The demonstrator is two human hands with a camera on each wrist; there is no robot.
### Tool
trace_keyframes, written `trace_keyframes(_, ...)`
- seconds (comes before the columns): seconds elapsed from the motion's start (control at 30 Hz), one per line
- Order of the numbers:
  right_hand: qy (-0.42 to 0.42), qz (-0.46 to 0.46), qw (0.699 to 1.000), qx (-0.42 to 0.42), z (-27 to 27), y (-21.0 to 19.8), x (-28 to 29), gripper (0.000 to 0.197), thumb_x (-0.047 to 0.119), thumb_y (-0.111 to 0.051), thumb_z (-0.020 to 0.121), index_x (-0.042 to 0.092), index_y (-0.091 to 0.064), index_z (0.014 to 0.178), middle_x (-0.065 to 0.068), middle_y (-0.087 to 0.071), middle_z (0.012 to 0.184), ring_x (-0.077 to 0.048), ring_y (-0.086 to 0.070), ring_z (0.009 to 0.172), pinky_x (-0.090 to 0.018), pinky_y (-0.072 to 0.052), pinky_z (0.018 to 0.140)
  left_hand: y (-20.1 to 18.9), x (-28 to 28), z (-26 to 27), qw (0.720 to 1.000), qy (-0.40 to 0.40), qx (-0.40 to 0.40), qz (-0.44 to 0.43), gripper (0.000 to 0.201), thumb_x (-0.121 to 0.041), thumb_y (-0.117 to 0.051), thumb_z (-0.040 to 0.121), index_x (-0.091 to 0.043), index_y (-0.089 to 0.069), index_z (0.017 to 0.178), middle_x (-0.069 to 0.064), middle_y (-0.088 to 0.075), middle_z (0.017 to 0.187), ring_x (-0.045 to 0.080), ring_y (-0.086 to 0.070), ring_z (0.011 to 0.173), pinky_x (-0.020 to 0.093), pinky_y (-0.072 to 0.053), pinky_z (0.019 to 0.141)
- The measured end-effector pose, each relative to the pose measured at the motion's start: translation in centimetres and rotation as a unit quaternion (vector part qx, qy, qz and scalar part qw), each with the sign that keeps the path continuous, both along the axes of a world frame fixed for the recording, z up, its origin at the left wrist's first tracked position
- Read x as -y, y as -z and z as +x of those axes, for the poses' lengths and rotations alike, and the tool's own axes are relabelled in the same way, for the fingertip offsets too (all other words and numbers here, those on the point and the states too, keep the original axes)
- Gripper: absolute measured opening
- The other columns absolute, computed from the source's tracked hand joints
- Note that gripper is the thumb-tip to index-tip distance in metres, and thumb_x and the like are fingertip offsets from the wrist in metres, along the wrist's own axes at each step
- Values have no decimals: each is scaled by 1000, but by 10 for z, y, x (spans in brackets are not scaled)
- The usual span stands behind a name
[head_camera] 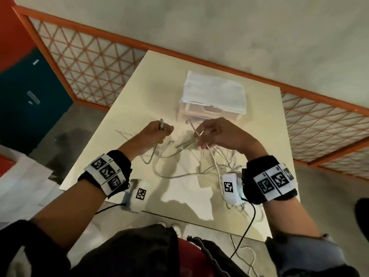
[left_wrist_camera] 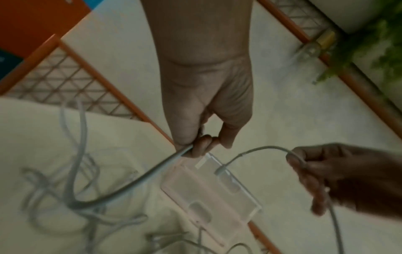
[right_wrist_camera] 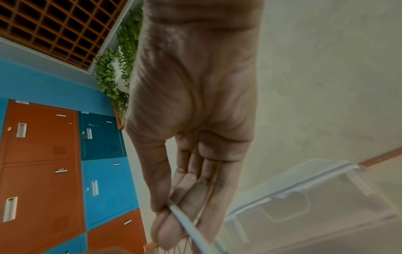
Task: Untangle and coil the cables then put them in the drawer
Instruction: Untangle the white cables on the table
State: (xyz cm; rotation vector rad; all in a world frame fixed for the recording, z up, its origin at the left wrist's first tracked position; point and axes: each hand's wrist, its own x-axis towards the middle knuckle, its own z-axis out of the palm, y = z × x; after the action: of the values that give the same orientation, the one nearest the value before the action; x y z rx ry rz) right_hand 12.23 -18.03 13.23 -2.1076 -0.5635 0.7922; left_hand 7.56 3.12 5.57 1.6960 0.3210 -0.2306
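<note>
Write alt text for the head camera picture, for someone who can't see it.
Two hands hold white cable ends above a tangle of cables on a cream table: the left hand grips one plug end upright, the right hand pinches another cable. Behind them stands a translucent drawer box, closed.

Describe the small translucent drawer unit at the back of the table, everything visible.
The small translucent plastic drawer unit is a frosted, whitish box sitting upright on the cream table, towards its far edge, just beyond both hands. Its front shows stacked drawers, each with a cut-out finger notch; they look closed. The top is flat and bare. The tangled white cables lie in front of it; whether any touch it is unclear.
</note>
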Motion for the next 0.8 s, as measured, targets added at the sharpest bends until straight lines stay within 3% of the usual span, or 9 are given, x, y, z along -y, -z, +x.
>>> trace_keyframes(0.07, -30, -4, 1000, 7, -4, 4, -2, 12, 3, -65, 82, 6, -68, 94, -15, -72, 78, -16, -65, 69, -20, -51, 64, -3, 7, 5, 994, -21, -11, -108, 29, -14, -37, 101, -9, -59, 83, 3, -50, 73, 11, -38, 63, 14, -35, 50)
trace_keyframes(0.13, -64, -14, 998, 12, -9, 10, -3, 14, 4, -64, 81, 8, -68, 95, -17, -73, 82, -17, -66, 73, -24, -51, 69, -7, 14, 9, 987, -25, -3, -160, 39, -19, -29, 103, -7, -59, 81, 4, -61, 76, 10, -48, 66, 17, -38, 57)
trace_keyframes(0.23, -105, -36, 993, 29, -12, 21, -5, 19, 2, -65, 80, 12, -70, 95, -10, -75, 83, -13, -70, 76, -31, -53, 81, -13, 20, 11, 970, -38, -18, -238, 35, -20, -29, 103, -2, -58, 92, 5, -72, 71, 15, -67, 72, 24, -53, 68)
trace_keyframes(0.3, -121, -65, 989, 46, -13, 26, -7, 21, 3, -66, 79, 15, -72, 96, -7, -76, 83, -12, -70, 78, -29, -51, 83, -14, 22, 12, 958, -50, -34, -280, 26, -16, -35, 102, 0, -55, 101, 8, -73, 73, 17, -70, 70, 26, -58, 64)
trace_keyframes(0.47, -122, -109, 985, 57, -13, 33, -5, 19, 9, -70, 80, 16, -74, 97, -12, -76, 86, -12, -65, 77, -24, -45, 78, -22, 29, 14, 947, -29, -21, -320, 31, -25, -33, 102, -5, -54, 111, -4, -55, 68, 5, -51, 53, 20, -48, 53)
trace_keyframes(0.6, -115, -135, 982, 59, -8, 40, 1, 18, 10, -71, 81, 13, -73, 99, -13, -75, 88, -14, -66, 79, -26, -45, 79, -27, 34, 13, 944, -1, 6, -329, 28, -31, -32, 102, -16, -51, 88, -7, -42, 60, 5, -36, 48, 18, -38, 51)
trace_keyframes(0.67, -103, -121, 986, 50, -7, 43, 4, 20, 14, -71, 82, 16, -70, 102, -9, -74, 87, -13, -67, 78, -26, -46, 77, -29, 38, 12, 942, 23, 17, -336, 29, -34, -29, 102, -19, -46, 83, -9, -37, 56, 4, -32, 47, 16, -37, 51)
trace_keyframes(0.73, -86, -90, 992, 34, -9, 44, 4, 34, 26, -73, 81, 24, -61, 113, 1, -69, 80, -5, -61, 68, -22, -43, 72, -32, 42, 12, 937, 45, 26, -344, 30, -40, -26, 101, -22, -43, 84, -8, -34, 57, 5, -30, 48, 18, -37, 54)
trace_keyframes(0.8, -60, -69, 996, 21, -10, 44, -1, 40, 40, -75, 77, 33, -53, 110, 7, -61, 72, -4, -55, 62, -23, -42, 69, -36, 47, 11, 933, 60, 41, -353, 30, -45, -22, 100, -24, -40, 87, -7, -32, 59, 6, -29, 49, 20, -39, 56)
